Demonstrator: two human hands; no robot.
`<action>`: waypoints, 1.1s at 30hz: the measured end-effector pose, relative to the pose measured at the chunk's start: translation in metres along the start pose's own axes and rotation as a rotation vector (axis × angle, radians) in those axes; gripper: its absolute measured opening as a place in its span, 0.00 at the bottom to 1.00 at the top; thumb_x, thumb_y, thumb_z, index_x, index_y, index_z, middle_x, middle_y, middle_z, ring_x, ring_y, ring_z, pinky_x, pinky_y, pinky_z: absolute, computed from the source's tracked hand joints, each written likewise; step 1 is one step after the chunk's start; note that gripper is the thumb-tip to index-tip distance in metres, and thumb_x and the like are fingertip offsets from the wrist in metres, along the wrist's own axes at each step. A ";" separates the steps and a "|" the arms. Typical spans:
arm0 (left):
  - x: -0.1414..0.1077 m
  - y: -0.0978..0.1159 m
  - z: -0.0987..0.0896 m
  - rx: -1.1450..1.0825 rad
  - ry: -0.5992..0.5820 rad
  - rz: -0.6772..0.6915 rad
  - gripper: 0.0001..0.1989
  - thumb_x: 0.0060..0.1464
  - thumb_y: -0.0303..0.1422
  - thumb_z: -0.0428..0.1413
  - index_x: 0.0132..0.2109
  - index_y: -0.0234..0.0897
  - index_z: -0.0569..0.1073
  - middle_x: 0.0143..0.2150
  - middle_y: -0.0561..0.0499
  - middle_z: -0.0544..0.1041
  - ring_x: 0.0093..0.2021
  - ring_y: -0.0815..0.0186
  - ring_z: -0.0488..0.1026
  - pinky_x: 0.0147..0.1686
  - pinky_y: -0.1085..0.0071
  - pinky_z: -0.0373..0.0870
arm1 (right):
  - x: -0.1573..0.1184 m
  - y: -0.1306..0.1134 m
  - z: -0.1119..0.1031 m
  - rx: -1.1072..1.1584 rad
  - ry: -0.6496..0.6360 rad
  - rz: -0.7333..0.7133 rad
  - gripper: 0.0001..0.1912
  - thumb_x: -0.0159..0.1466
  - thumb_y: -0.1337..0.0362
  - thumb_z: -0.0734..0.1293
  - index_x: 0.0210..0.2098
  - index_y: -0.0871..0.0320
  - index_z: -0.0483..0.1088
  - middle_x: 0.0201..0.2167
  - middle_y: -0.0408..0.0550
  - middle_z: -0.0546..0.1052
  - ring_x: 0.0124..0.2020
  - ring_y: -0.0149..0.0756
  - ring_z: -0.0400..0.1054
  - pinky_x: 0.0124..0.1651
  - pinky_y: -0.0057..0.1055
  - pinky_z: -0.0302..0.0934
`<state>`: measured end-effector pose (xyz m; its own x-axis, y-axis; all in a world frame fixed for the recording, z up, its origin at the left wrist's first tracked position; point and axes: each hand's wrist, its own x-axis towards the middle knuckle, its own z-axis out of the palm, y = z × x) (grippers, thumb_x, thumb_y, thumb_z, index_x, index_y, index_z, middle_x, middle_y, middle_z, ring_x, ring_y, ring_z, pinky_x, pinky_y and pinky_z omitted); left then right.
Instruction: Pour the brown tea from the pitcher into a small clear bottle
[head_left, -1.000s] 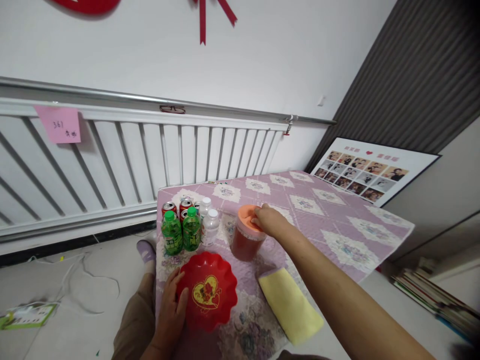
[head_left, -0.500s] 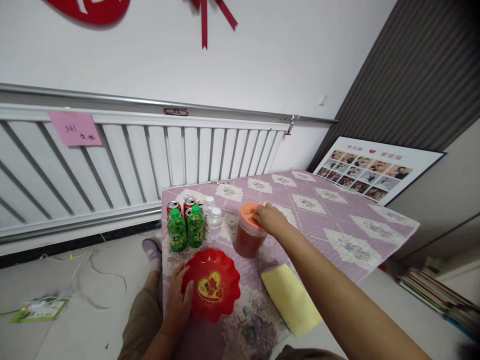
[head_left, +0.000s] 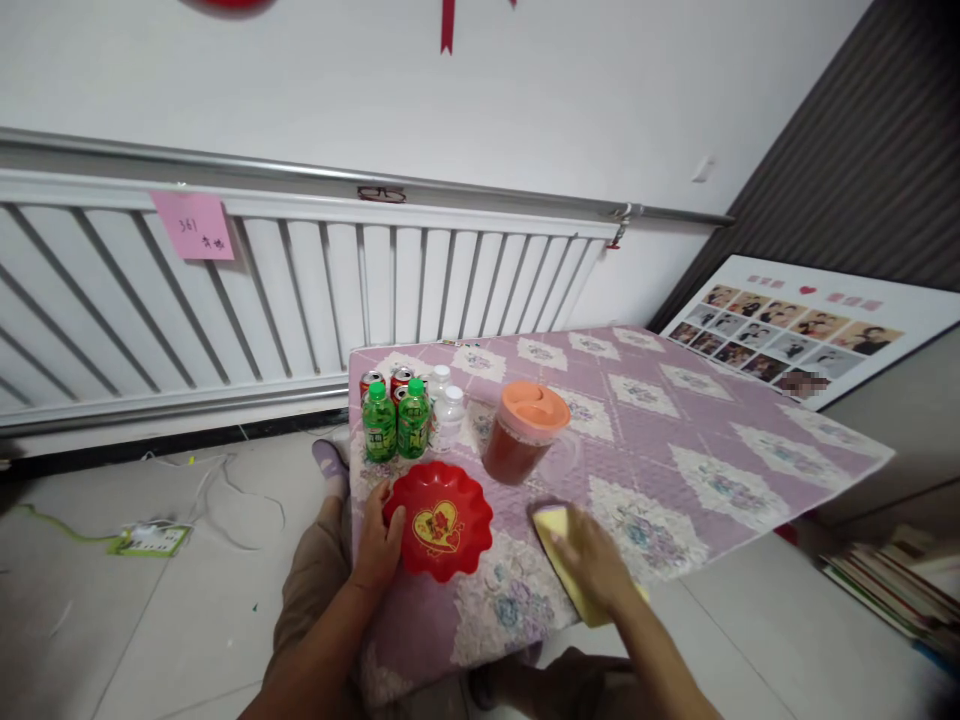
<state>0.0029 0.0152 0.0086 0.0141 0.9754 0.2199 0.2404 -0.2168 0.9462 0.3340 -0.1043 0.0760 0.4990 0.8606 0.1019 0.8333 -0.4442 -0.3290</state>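
Observation:
A red scalloped plate (head_left: 472, 515) with a yellow heart printed in its middle lies on the table. My left hand (head_left: 381, 535) grips its left edge, the thumb over the rim. On the right, my right hand (head_left: 592, 560) is over a folded yellow cloth (head_left: 553, 522) near the table's front edge and covers part of it. Motion smears its fingers, so their grip on the cloth is unclear. Behind the plate stands a clear pitcher (head_left: 514, 452) of reddish-brown liquid, its orange lid (head_left: 534, 405) on and its handle at the right.
Left of the pitcher stand two green bottles (head_left: 380, 430), two white bottles (head_left: 448, 420) and several cans (head_left: 402, 377). A floral lilac cloth (head_left: 660, 450) covers the table. A white radiator (head_left: 435, 280) runs along the wall. A photo board (head_left: 795, 330) leans at the right.
My right hand has left the pitcher's lid and come down toward me onto the yellow cloth. My left hand stays at the plate. The view has shifted a little.

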 end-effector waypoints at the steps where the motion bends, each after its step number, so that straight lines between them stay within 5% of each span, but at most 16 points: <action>1: 0.001 0.000 -0.001 0.004 -0.002 -0.011 0.25 0.61 0.37 0.50 0.64 0.36 0.61 0.64 0.40 0.66 0.64 0.58 0.65 0.65 0.56 0.60 | -0.014 -0.001 0.013 -0.113 -0.008 0.037 0.36 0.57 0.47 0.65 0.62 0.53 0.63 0.64 0.61 0.65 0.64 0.59 0.58 0.57 0.57 0.58; 4: 0.006 0.000 -0.001 0.011 -0.015 -0.065 0.25 0.61 0.36 0.51 0.63 0.35 0.62 0.64 0.39 0.67 0.65 0.57 0.64 0.66 0.55 0.59 | -0.035 -0.006 0.024 -0.248 -0.021 0.049 0.31 0.63 0.53 0.61 0.64 0.52 0.60 0.68 0.59 0.57 0.66 0.61 0.53 0.56 0.61 0.58; 9: 0.012 0.001 0.000 0.006 -0.069 -0.158 0.26 0.62 0.35 0.49 0.64 0.30 0.61 0.62 0.36 0.69 0.62 0.57 0.68 0.64 0.56 0.61 | -0.022 -0.022 -0.004 0.021 -0.038 -0.088 0.26 0.64 0.65 0.56 0.60 0.61 0.64 0.59 0.60 0.70 0.58 0.46 0.66 0.61 0.41 0.58; 16: 0.010 0.010 -0.001 0.079 -0.064 -0.089 0.24 0.57 0.28 0.49 0.61 0.32 0.66 0.61 0.39 0.71 0.63 0.56 0.66 0.66 0.54 0.59 | -0.013 -0.133 -0.020 0.169 -0.034 -0.391 0.26 0.63 0.65 0.61 0.60 0.61 0.64 0.59 0.56 0.69 0.59 0.42 0.63 0.62 0.36 0.55; 22: 0.010 0.011 0.000 0.045 -0.076 -0.050 0.26 0.54 0.23 0.47 0.60 0.33 0.67 0.60 0.42 0.72 0.61 0.58 0.68 0.65 0.53 0.59 | 0.004 -0.203 0.016 -0.129 -0.264 -0.312 0.23 0.66 0.66 0.60 0.60 0.60 0.64 0.55 0.61 0.72 0.54 0.48 0.66 0.52 0.40 0.60; 27: 0.011 0.009 0.002 -0.010 -0.084 -0.043 0.26 0.54 0.23 0.45 0.60 0.32 0.66 0.61 0.42 0.71 0.62 0.58 0.67 0.66 0.55 0.59 | -0.003 -0.222 0.054 -0.092 -0.317 -0.424 0.23 0.66 0.68 0.58 0.60 0.59 0.64 0.61 0.61 0.67 0.60 0.51 0.61 0.54 0.42 0.58; 33: 0.010 0.011 0.001 -0.034 -0.100 -0.068 0.28 0.53 0.22 0.44 0.61 0.33 0.65 0.61 0.43 0.72 0.62 0.60 0.67 0.65 0.57 0.60 | -0.005 -0.217 0.055 -0.006 -0.431 -0.708 0.17 0.64 0.65 0.64 0.51 0.51 0.73 0.55 0.47 0.75 0.59 0.40 0.63 0.63 0.35 0.49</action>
<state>0.0066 0.0227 0.0209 0.0959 0.9866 0.1319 0.2112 -0.1497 0.9659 0.1374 0.0012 0.0953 -0.2784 0.9566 -0.0857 0.9178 0.2387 -0.3172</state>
